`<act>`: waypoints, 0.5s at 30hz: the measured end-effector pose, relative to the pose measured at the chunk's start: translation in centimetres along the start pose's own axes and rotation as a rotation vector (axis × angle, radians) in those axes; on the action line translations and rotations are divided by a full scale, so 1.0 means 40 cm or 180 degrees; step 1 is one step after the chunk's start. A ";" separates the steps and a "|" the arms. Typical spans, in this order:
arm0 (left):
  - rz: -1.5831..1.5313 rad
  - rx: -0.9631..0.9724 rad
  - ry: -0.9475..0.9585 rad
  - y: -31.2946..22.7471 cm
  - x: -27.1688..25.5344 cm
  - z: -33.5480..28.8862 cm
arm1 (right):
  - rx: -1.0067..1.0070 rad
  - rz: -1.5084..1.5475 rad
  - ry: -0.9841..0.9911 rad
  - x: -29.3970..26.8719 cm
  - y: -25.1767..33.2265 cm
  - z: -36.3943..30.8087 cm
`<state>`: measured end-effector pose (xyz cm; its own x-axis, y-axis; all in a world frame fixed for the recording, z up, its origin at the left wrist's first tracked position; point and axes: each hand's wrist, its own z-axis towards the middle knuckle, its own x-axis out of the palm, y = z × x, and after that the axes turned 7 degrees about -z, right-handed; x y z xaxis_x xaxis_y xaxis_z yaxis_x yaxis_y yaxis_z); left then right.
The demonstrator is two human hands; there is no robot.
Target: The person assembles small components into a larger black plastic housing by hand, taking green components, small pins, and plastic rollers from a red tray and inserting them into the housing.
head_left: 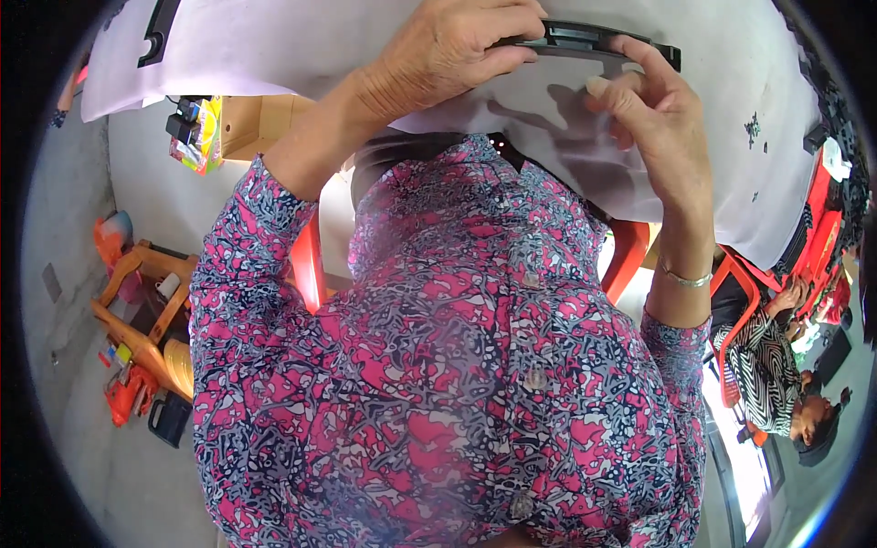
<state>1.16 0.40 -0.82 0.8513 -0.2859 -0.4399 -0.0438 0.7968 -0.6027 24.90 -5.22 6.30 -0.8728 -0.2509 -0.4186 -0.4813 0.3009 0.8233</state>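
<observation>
A long, narrow black plastic strip [585,38] with a recessed section in its middle is held above the pale table cover. My left hand [452,46] pinches its left end between thumb and fingers. At the strip's right part, the index finger of my right hand [660,114] reaches up against the edge. The right thumb stands apart from that finger and off the strip, and the other right fingers are bent and partly hidden. A similar black part [157,36] with a hooked end lies on the cover at the far left.
Small black pieces [752,130] are scattered on the cover at right, with a dense heap of black parts [836,100] along its edge. An open cardboard box [260,123] stands below the table's left edge. Another person [772,365] sits at right beside red chairs. A wooden chair [146,274] is at left.
</observation>
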 end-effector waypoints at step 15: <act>-0.0680 -0.1350 0.0127 -0.042 -0.029 0.032 | -0.2837 -0.3071 0.0644 -0.022 0.141 0.120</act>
<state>0.92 0.08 1.53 0.8441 -0.4465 -0.2967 -0.0866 0.4327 -0.8974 22.55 1.11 9.48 -0.1489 -0.1765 -0.9730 -0.6119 -0.7565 0.2309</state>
